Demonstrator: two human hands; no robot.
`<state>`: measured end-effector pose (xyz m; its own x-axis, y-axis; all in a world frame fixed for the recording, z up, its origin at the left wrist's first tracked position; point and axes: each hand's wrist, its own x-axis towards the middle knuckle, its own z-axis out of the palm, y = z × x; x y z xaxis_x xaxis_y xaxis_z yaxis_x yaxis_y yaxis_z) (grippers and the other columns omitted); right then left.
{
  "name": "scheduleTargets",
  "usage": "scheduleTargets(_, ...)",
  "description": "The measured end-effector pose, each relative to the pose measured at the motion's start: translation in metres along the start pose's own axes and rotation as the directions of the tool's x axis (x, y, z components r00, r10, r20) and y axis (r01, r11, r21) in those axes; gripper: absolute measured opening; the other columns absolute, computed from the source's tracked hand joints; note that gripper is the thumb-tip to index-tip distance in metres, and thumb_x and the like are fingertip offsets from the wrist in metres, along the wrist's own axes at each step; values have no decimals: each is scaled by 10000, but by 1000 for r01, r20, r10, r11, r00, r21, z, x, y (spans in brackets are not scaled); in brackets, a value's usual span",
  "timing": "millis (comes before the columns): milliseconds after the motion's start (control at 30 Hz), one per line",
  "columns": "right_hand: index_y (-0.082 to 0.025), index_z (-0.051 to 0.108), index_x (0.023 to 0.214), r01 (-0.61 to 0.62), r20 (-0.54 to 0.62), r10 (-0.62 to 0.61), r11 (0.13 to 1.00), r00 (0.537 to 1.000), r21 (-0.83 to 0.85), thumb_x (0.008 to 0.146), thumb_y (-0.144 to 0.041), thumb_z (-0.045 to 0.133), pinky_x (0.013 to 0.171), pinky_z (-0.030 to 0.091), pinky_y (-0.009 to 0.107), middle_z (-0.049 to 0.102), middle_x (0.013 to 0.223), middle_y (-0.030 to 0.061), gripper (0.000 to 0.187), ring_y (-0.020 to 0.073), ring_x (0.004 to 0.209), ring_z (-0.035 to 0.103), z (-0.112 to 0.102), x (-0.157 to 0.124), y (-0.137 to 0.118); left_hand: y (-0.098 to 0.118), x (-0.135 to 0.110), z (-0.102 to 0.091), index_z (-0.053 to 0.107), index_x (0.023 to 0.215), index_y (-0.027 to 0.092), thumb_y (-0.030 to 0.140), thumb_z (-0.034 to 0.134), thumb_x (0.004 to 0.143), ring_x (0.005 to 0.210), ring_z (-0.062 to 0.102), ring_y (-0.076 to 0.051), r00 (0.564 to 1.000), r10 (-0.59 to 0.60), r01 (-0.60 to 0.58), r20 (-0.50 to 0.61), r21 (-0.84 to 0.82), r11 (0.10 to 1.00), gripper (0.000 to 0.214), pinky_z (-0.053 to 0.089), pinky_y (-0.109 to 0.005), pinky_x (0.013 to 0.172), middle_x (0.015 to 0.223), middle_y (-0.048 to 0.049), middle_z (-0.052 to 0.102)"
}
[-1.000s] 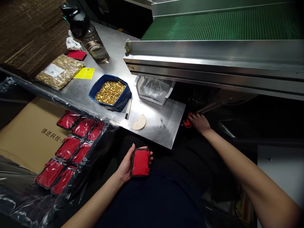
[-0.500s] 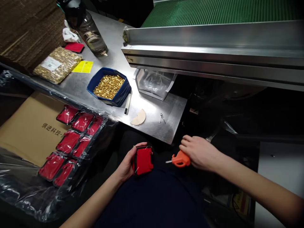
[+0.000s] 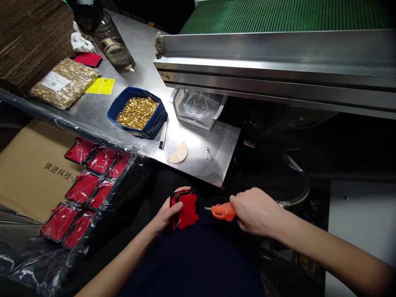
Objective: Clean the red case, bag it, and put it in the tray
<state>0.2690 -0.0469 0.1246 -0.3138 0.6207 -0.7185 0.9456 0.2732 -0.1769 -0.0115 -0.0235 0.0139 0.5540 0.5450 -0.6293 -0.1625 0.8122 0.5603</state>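
Case [image 3: 188, 212]: gripped in my left hand [image 3: 168, 213], near the bench [image 3: 194, 142].
Gun [image 3: 225, 212]: orange, clasped in my right hand [image 3: 255, 211], nozzle [image 3: 208, 208] toward the case.
Carton [image 3: 27, 152]: from here I read "俱进科技".
Bench: metal, beside green conveyor [image 3: 278, 16].

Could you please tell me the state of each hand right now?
Left hand: closed, holding a red case.
Right hand: closed, holding an orange tool.

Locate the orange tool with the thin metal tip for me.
In the head view's lower half, just right of centre, the orange tool is in the right hand and points toward the red case in the left hand without touching it.
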Motion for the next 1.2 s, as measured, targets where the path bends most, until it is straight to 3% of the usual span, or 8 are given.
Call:
scheduleTargets(400,-186,718,742,33,20,-34,998,999,54,776,-301,593,525,331,324,762,735,89,173,270,656,729,7,10,-2,4,6,-8,546,1460,191,504,813,801,1220,669,-405,993,-51,58,103,-72,996,778,571,-468,965,1473,-220,600)
scheduleTargets(667,-223,640,696,63,15,-67,983,998,171,752,-269,597,493,245,298,705,636,19,84,194,547,639,-17,-20,-4,15,-3,17,510,1464,232,429,836,784,1106,706,-353,988,83,-11,-132,475,880,779,556,-463,996,1284,-147,719)
scheduleTargets(767,-224,623,680,69,27,-75,982,997,179,772,-275,577,495,241,292,680,619,13,114,167,517,586,-40,-33,5,29,-12,30,322,1598,303,303,899,693,1301,610,-361,991,124,-127,54,686,717,1073,423,-502,1174,1463,-124,616)
scheduleTargets(867,-217,603,648,103,70,-120,972,990,211,757,-277,577,480,237,277,627,573,-5,127,132,473,498,-63,-34,24,40,-18,36,188,1638,369,176,894,625,1401,527,-339,935,25,-294,353,736,609,1249,350,-511,1228,1555,-89,533)
scheduleTargets(933,-216,602,639,105,80,-127,966,989,237,759,-292,584,475,238,271,604,559,-16,143,118,464,467,-70,-28,38,41,-20,35,216,1631,378,160,890,614,1400,528,-340,899,-37,-305,436,686,660,1239,368,-515,1216,1543,-93,542)
scheduleTargets(1033,-216,608,639,39,84,-62,968,995,246,764,-332,599,475,240,267,629,594,-14,170,117,482,487,-63,-15,53,33,-22,26,230,1625,361,346,902,673,1378,546,-378,901,32,-201,432,350,915,1165,464,-546,1134,1560,-134,507)
scheduleTargets(1133,-215,608,637,50,104,-83,957,991,285,764,-355,618,476,237,270,626,595,-17,189,111,479,476,-44,-10,55,25,-23,18,286,1597,357,627,749,792,1322,594,-384,955,174,-158,242,-86,984,967,497,-582,1092,1633,-138,411)
scheduleTargets(1200,-217,616,645,86,124,-137,935,983,345,780,-370,623,477,237,270,612,583,-25,204,106,477,471,-31,-13,53,28,-24,16,394,1535,341,643,710,821,1305,606,-384,971,187,-175,147,-89,981,837,501,-577,1087,1669,-137,360)
